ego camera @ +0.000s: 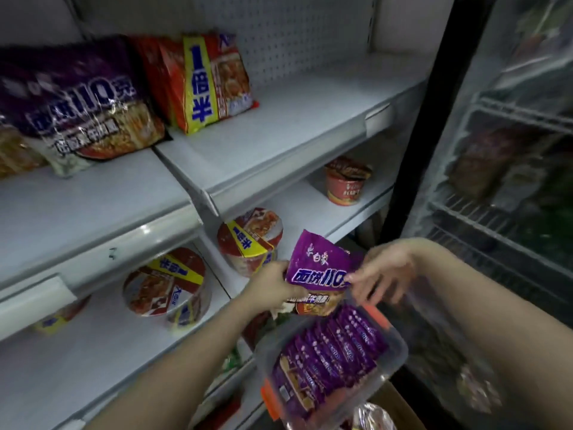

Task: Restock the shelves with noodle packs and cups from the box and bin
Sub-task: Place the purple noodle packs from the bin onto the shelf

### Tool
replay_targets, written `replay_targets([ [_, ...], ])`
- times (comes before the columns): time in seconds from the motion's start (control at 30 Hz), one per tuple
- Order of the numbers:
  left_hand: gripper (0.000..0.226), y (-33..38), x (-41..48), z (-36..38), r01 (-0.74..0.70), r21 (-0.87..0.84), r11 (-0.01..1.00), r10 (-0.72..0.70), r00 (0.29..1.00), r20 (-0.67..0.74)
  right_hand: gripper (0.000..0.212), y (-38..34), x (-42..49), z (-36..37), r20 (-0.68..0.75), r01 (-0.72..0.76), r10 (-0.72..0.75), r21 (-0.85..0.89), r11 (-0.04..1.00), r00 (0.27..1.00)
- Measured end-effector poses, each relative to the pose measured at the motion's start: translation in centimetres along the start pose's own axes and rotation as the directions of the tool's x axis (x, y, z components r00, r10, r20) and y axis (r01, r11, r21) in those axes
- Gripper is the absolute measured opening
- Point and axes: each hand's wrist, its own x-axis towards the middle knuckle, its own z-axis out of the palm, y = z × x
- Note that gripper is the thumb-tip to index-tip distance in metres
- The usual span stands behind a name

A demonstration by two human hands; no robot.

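1. A purple noodle pack (319, 268), held up near the bin, carries the brand "白象" in white and, below it, "面饼110" in large characters.
2. A large purple multipack (77, 103) on the far left of the upper shelf shows "110克" in white; its smaller lines are too blurred to read.
3. A red multipack (204, 82) beside it bears a yellow band reading "1倍半" in blue.
4. A cup (248, 240) on the lower shelf wears the same yellow band, of which "半" can be made out.

Dim, cool indoor light falls from above, leaving the lower shelf (102, 361) shadowed. Glare streaks the purple noodle bag (77, 100) on the upper shelf. The right hand (383, 276) smears with motion blur. Straight edges bow towards the frame's sides, and the glass-doored cooler (508, 169) looks murky and soft.
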Motion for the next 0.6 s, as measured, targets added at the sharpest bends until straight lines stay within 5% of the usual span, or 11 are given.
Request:
replay_targets([
  [0.1,0.037,4.2,-1.5,-3.9,-0.095,-0.076,0.993,0.096,0.995,0.006,0.082,0.8,-3.4,-0.1,-0.160,-0.063,0.048,-0.086,0.994,0.986],
  [0.2,0.036,8.3,-4.1,-7.7,-0.197,-0.150,0.969,0.196,0.980,-0.022,0.088,-0.5,-5.6,0.0,-0.263,0.216,-0.216,-0.029,0.976,0.940],
  [0.37,0.042,11.8,-9.8,-14.1,-0.302,-0.179,0.936,0.254,0.935,-0.246,0.034,-7.8,-9.7,0.6,-0.529,0.554,-0.554,-0.180,0.813,0.642],
  [0.5,0.036,11.7,-14.4,-19.2,-0.320,-0.170,0.932,0.214,0.865,-0.454,0.050,-14.9,-11.3,1.0,-0.571,0.702,-0.696,-0.270,0.659,0.435],
  [0.6,0.038,9.9,-16.0,-22.4,-0.285,-0.130,0.950,0.170,0.818,-0.550,0.037,-20.5,-10.6,1.8,-0.538,0.719,-0.754,-0.343,0.604,0.377],
])
